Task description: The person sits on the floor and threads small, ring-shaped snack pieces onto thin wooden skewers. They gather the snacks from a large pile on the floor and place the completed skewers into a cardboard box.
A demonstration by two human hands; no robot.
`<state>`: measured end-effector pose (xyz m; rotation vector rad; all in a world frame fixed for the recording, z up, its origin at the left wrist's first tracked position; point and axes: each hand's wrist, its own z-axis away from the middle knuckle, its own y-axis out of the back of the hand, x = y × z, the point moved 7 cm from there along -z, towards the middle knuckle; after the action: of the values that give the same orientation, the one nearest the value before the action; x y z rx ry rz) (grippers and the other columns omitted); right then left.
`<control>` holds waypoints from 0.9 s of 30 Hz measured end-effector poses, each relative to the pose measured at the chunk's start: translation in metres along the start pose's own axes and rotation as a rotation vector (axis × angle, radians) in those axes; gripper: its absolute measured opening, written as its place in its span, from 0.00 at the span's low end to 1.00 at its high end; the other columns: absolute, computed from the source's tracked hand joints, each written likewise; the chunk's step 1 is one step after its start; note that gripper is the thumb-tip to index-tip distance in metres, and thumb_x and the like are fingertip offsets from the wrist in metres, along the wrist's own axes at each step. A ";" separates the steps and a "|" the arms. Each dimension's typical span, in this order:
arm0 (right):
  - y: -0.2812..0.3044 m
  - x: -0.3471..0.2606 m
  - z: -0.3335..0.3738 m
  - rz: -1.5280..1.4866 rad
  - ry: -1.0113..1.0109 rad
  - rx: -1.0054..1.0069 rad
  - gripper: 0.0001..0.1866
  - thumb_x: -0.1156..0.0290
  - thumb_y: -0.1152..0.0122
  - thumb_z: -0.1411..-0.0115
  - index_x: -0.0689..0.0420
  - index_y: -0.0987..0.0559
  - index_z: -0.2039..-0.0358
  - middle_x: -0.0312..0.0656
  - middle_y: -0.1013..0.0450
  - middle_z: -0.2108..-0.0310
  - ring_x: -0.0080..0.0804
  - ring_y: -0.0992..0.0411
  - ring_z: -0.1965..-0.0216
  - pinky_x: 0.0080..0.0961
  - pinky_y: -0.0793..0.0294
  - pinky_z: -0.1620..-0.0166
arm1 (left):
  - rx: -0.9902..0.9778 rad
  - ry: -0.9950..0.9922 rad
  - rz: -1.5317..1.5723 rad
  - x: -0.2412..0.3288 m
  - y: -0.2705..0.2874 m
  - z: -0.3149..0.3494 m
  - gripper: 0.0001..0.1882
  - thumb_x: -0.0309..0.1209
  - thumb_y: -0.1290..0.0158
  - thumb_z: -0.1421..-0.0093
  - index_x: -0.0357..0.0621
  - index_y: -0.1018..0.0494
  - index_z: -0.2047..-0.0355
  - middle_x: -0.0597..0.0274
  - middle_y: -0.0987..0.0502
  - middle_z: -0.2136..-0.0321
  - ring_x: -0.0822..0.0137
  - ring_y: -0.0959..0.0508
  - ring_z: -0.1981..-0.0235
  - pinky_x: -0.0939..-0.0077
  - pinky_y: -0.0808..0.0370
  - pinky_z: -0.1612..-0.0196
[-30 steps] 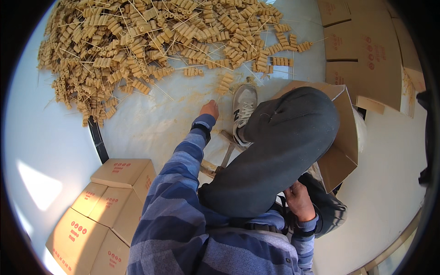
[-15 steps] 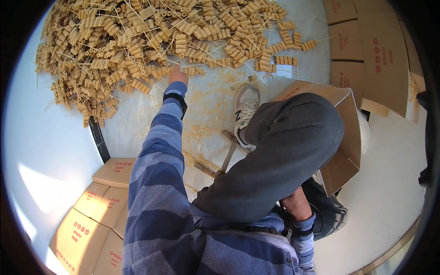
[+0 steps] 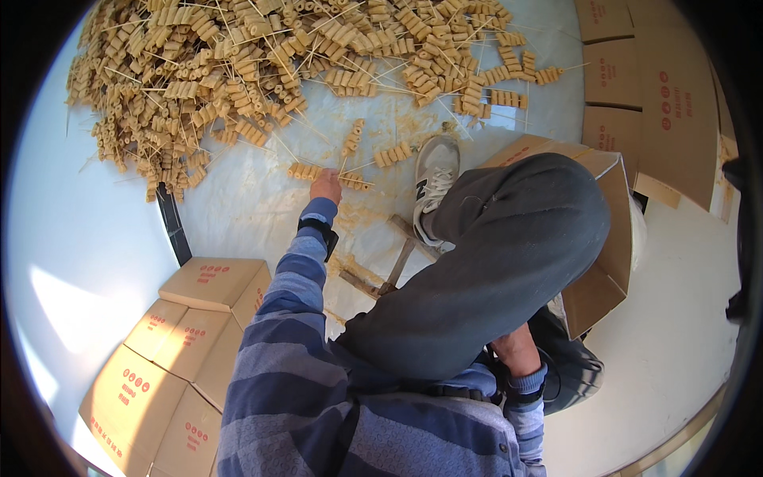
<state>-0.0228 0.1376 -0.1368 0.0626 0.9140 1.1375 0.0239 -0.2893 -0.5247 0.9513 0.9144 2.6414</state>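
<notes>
My left hand [image 3: 325, 185] is closed round the thin wooden sticks of several skewers. Tan, ridged rolled pieces on those skewers [image 3: 353, 138] fan out around my fingers, just above the pale floor sheet [image 3: 246, 191] or touching it; I cannot tell which. Beyond them lies a large heap of the same skewers [image 3: 207, 87], sticks pointing every way. My right hand [image 3: 518, 350] is low beside my bent leg in dark trousers, close to an open cardboard box [image 3: 596, 294]. The leg hides its fingers.
Closed cardboard boxes [image 3: 171, 350] are stacked at the lower left, and more boxes [image 3: 675, 103] stand at the far right. A small wooden stool or frame [image 3: 400, 266] lies by my grey shoe [image 3: 437, 175]. Yellowish crumbs mark the sheet.
My left hand has drawn back from the heap toward me and slightly right, bringing several skewers away with it. My right hand stays beside the leg.
</notes>
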 end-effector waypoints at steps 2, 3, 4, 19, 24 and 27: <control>-0.001 0.000 0.002 0.018 -0.011 0.010 0.14 0.74 0.37 0.46 0.63 0.20 0.58 0.58 0.22 0.58 0.62 0.25 0.57 0.43 0.24 0.54 | -0.048 0.089 0.167 -0.006 0.002 0.029 0.17 0.34 0.57 0.31 0.45 0.29 0.45 0.57 0.23 0.72 0.65 0.23 0.79 0.68 0.23 0.75; -0.002 0.001 0.002 0.008 -0.027 -0.005 0.14 0.74 0.37 0.46 0.63 0.20 0.58 0.58 0.22 0.58 0.61 0.25 0.57 0.43 0.24 0.54 | -0.054 0.126 0.305 -0.005 0.006 0.040 0.19 0.33 0.57 0.32 0.43 0.30 0.44 0.57 0.24 0.72 0.65 0.23 0.78 0.67 0.23 0.74; -0.003 0.002 0.003 0.006 -0.035 -0.008 0.14 0.74 0.37 0.46 0.63 0.20 0.58 0.58 0.22 0.58 0.61 0.25 0.56 0.43 0.24 0.54 | -0.060 0.162 0.444 -0.002 0.011 0.047 0.20 0.32 0.56 0.33 0.41 0.32 0.42 0.57 0.25 0.72 0.65 0.23 0.77 0.65 0.24 0.72; -0.012 0.009 -0.001 0.061 -0.013 -0.052 0.15 0.73 0.37 0.45 0.61 0.20 0.57 0.56 0.22 0.57 0.59 0.25 0.54 0.42 0.25 0.51 | 0.204 0.397 1.023 0.068 0.059 -0.077 0.29 0.32 0.45 0.36 0.29 0.41 0.41 0.51 0.25 0.67 0.60 0.22 0.74 0.72 0.23 0.74; -0.013 0.013 0.001 0.028 0.032 -0.079 0.14 0.74 0.37 0.46 0.61 0.19 0.58 0.56 0.22 0.56 0.59 0.25 0.54 0.42 0.25 0.51 | 0.147 0.545 0.564 0.062 0.061 -0.093 0.21 0.44 0.44 0.37 0.33 0.28 0.64 0.49 0.21 0.71 0.61 0.20 0.79 0.71 0.25 0.82; -0.012 0.014 -0.001 0.026 0.045 -0.054 0.14 0.74 0.37 0.46 0.61 0.19 0.58 0.56 0.22 0.56 0.60 0.25 0.54 0.42 0.25 0.51 | 0.040 0.496 0.246 0.066 0.068 -0.104 0.19 0.42 0.49 0.35 0.35 0.27 0.65 0.52 0.18 0.70 0.64 0.20 0.81 0.72 0.26 0.82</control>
<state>-0.0128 0.1431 -0.1513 0.0050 0.9244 1.1908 -0.0907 -0.3699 -0.5122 0.4357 1.0016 3.1572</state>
